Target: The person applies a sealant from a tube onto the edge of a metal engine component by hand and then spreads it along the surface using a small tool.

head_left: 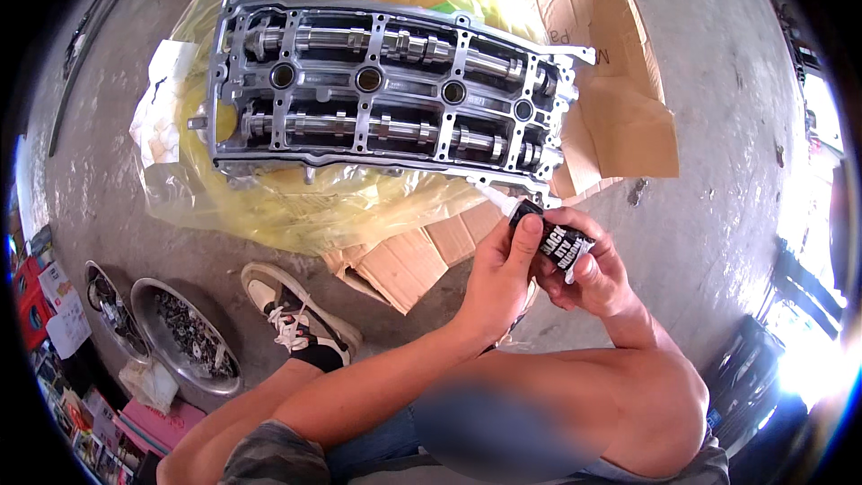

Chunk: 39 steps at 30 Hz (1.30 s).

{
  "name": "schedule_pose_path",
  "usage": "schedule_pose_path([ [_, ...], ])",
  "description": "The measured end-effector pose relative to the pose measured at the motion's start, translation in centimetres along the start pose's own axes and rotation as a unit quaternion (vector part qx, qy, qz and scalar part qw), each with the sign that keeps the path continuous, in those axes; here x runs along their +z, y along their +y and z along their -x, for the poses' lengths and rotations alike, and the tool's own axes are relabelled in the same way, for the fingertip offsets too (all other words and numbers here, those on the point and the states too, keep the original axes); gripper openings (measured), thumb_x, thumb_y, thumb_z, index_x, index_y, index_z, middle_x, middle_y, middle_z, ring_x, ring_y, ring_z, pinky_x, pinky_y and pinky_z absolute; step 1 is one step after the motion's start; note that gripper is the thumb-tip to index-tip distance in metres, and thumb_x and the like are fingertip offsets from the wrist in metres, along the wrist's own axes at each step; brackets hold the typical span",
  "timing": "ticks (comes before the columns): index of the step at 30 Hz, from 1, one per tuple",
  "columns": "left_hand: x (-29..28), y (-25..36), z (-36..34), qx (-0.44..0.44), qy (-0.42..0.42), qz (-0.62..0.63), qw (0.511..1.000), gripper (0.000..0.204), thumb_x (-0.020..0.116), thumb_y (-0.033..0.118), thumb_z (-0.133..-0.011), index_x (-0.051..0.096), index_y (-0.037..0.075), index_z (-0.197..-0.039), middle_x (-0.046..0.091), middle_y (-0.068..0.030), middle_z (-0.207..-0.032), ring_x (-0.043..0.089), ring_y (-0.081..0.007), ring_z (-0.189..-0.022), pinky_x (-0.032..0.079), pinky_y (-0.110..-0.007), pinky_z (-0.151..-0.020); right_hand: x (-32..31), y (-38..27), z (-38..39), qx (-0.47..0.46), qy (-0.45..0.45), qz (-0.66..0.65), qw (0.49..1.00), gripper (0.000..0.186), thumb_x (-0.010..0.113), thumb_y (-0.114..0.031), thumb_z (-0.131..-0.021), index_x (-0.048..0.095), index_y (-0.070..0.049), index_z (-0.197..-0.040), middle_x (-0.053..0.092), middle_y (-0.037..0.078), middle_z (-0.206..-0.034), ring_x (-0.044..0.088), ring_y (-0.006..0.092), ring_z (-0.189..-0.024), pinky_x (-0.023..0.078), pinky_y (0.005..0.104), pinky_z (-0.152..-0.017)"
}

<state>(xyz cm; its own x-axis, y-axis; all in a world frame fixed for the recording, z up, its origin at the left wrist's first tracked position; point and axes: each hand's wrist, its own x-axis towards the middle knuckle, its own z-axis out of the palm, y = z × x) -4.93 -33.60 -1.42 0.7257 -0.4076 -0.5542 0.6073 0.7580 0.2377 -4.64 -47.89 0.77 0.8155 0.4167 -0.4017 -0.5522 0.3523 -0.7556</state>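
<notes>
Head view: the left hand [505, 260] pinches a black tube [564, 250] below its white nozzle [496, 198]; the right hand [603, 280] grips its tail, by the near edge of the cardboard [628, 126]. The nozzle meets the engine part's [409, 83] near edge, toward the right corner; contact is unclear.

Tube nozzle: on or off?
On. The white nozzle projects from the end of the black tube, which the left hand and right hand hold near the metal casting.
</notes>
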Motion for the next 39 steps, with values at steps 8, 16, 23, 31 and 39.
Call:
schedule_pose_path([
  [8, -1.1, 0.4, 0.2, -0.045, 0.047, -0.058, 0.996, 0.050, 0.039, 0.049, -0.095, 0.048, 0.000, -0.102, 0.051, -0.0050, -0.069, 0.053, -0.0117, -0.047, 0.052, -0.027, -0.044, 0.3, 0.8, -1.4, 0.068, -0.029, -0.077, 0.994, 0.077, 0.062, -0.047, -0.084, 0.029, -0.004, -0.140, 0.054, 0.009, -0.093, 0.055, 0.0138, -0.070, 0.038, 0.0203, -0.048],
  [16, -2.6, 0.5, -1.0, -0.033, 0.062, -0.050, 0.996, 0.048, 0.040, 0.047, -0.096, 0.048, 0.000, -0.103, 0.049, -0.0056, -0.070, 0.055, -0.0156, -0.048, 0.054, -0.031, -0.046, 0.0, 2.0, -2.1, 0.073, -0.004, -0.108, 0.991, 0.060, 0.059, -0.038, -0.090, 0.036, -0.006, -0.136, 0.050, 0.006, -0.087, 0.052, 0.0117, -0.067, 0.036, 0.0196, -0.049],
  [23, -3.2, 0.5, -1.5, -0.025, 0.057, -0.080, 0.995, 0.047, 0.038, 0.044, -0.097, 0.049, -0.001, -0.107, 0.054, -0.0076, -0.072, 0.056, -0.0173, -0.050, 0.053, -0.030, -0.046, 0.1, 2.1, -2.6, 0.072, 0.009, -0.121, 0.990, 0.052, 0.058, -0.036, -0.090, 0.041, -0.008, -0.131, 0.048, 0.005, -0.083, 0.049, 0.0113, -0.064, 0.034, 0.0193, -0.049],
  [31, -2.5, 1.1, -1.6, -0.027, 0.058, -0.081, 0.995, 0.047, 0.038, 0.043, -0.097, 0.050, -0.002, -0.101, 0.056, -0.0074, -0.071, 0.056, -0.0160, -0.050, 0.052, -0.027, -0.047, 0.0, 2.6, -2.9, 0.065, 0.022, -0.137, 0.988, 0.047, 0.056, -0.035, -0.092, 0.043, -0.008, -0.129, 0.048, 0.004, -0.079, 0.049, 0.0100, -0.060, 0.032, 0.0180, -0.046],
  [39, -2.7, 0.7, -1.9, -0.015, 0.046, -0.069, 0.996, 0.047, 0.037, 0.043, -0.098, 0.050, -0.002, -0.100, 0.058, -0.0083, -0.069, 0.057, -0.0164, -0.049, 0.051, -0.025, -0.045, -0.1, 2.9, -2.7, 0.050, 0.036, -0.133, 0.989, 0.043, 0.054, -0.033, -0.093, 0.045, -0.009, -0.127, 0.048, 0.004, -0.078, 0.049, 0.0088, -0.058, 0.030, 0.0173, -0.042],
])
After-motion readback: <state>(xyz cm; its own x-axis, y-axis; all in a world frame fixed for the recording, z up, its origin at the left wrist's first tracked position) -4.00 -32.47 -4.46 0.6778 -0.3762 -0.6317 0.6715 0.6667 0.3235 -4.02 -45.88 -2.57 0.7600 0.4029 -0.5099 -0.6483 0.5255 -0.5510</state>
